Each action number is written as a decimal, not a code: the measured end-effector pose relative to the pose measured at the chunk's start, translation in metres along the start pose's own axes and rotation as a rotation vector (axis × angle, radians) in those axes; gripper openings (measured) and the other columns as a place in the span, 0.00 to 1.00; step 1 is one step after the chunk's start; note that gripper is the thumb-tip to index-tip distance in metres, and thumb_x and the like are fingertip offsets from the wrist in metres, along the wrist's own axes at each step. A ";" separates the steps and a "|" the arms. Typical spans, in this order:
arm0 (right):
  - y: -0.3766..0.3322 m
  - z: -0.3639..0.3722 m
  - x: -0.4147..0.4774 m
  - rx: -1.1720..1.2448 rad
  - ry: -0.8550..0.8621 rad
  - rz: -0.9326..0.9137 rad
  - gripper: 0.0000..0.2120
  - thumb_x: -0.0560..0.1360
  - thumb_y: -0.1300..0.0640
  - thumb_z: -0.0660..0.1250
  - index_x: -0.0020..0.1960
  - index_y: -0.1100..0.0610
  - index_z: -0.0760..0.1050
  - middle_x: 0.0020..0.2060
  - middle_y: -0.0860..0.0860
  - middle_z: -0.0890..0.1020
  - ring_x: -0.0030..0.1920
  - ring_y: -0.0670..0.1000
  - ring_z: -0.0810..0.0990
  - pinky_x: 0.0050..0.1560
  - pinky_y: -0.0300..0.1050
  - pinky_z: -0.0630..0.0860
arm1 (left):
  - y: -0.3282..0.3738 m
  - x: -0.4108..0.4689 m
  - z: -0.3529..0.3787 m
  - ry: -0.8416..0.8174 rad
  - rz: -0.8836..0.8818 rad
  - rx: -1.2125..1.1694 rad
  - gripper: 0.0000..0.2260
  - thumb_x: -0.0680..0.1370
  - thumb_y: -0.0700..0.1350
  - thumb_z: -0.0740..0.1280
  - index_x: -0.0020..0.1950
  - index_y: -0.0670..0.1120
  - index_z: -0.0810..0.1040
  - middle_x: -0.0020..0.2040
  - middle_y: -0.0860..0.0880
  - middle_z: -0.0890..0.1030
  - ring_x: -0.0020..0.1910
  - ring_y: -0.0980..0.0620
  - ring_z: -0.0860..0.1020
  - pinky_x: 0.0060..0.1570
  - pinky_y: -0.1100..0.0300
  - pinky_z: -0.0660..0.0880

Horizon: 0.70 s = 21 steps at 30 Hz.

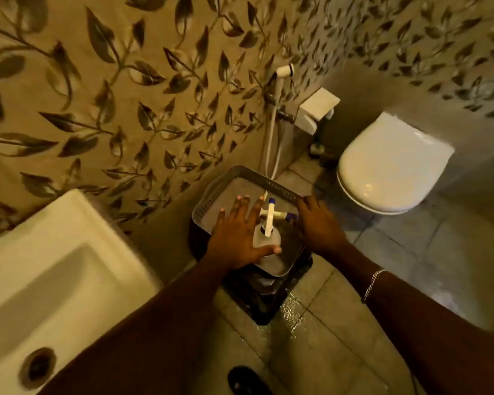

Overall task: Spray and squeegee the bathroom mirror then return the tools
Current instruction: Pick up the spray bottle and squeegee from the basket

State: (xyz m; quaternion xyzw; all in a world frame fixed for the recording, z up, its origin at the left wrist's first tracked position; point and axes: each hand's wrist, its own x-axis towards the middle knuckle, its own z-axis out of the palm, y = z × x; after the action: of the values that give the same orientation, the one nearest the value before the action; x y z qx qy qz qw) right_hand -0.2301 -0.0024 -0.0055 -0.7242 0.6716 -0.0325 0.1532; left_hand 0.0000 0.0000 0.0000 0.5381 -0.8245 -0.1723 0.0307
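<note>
Reaching down into the basket, the left hand lies spread, its fingers fanned toward the far rim and its thumb hooked around the near side of the spray bottle, so the bottle sits in the fork between thumb and forefinger rather than in a closed fist. The bottle stands inside the basket at its near end, clear-bodied with a white trigger head; just beyond it, also inside the basket, a white bar with blue ends lies crosswise, and whether that is the squeegee or part of the sprayer is too blurred to tell. The right hand rests on the basket's right rim with fingers curled over the edge; how tightly it grips cannot be told. A bracelet circles the right wrist. The basket is grey, perforated along its walls, and sits on a dark stool or stand. Left of the basket is a white sink; right of it and farther back, a toilet with its lid down. Behind the basket a bidet sprayer hangs on the leaf-patterned wall, its hose dropping toward the basket's far rim. The tiled floor near the basket's front shows a wet sheen.
</note>
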 end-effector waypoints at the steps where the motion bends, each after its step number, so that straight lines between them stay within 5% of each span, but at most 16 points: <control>1: 0.004 0.013 0.006 -0.004 -0.041 -0.006 0.24 0.78 0.50 0.69 0.72 0.55 0.71 0.70 0.58 0.73 0.66 0.63 0.75 0.61 0.58 0.76 | -0.001 0.005 0.014 -0.037 -0.029 -0.034 0.55 0.65 0.83 0.56 0.83 0.57 0.40 0.84 0.44 0.53 0.83 0.41 0.51 0.76 0.32 0.56; 7: 0.016 0.068 0.032 -0.079 -0.133 0.046 0.25 0.80 0.47 0.66 0.75 0.51 0.67 0.72 0.56 0.72 0.71 0.62 0.69 0.68 0.64 0.69 | 0.000 0.030 0.074 0.131 -0.104 -0.347 0.47 0.69 0.74 0.68 0.81 0.55 0.54 0.71 0.47 0.70 0.68 0.44 0.73 0.63 0.43 0.76; 10: 0.017 0.075 0.039 -0.110 -0.124 0.074 0.24 0.81 0.49 0.65 0.75 0.52 0.67 0.72 0.56 0.72 0.72 0.63 0.70 0.70 0.68 0.65 | 0.009 0.047 0.081 0.182 -0.180 -0.587 0.42 0.71 0.66 0.73 0.79 0.51 0.62 0.66 0.46 0.73 0.63 0.45 0.76 0.62 0.45 0.77; 14: 0.020 0.076 0.043 -0.051 -0.132 0.071 0.24 0.81 0.50 0.67 0.75 0.53 0.68 0.74 0.56 0.71 0.73 0.62 0.69 0.73 0.69 0.61 | 0.019 0.059 0.079 0.226 -0.169 -0.663 0.26 0.79 0.62 0.67 0.70 0.47 0.72 0.56 0.45 0.80 0.55 0.45 0.80 0.57 0.42 0.78; 21: 0.015 0.054 0.033 0.051 -0.102 0.063 0.22 0.81 0.51 0.67 0.73 0.51 0.69 0.74 0.55 0.72 0.72 0.60 0.71 0.72 0.67 0.63 | 0.026 0.060 0.049 0.319 -0.153 -0.821 0.18 0.83 0.54 0.64 0.68 0.45 0.75 0.52 0.49 0.83 0.54 0.52 0.82 0.58 0.50 0.79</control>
State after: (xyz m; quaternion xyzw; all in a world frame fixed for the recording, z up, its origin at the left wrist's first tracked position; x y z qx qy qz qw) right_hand -0.2272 -0.0264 -0.0662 -0.6992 0.6843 -0.0076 0.2066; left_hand -0.0596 -0.0322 -0.0453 0.5607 -0.6306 -0.4018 0.3557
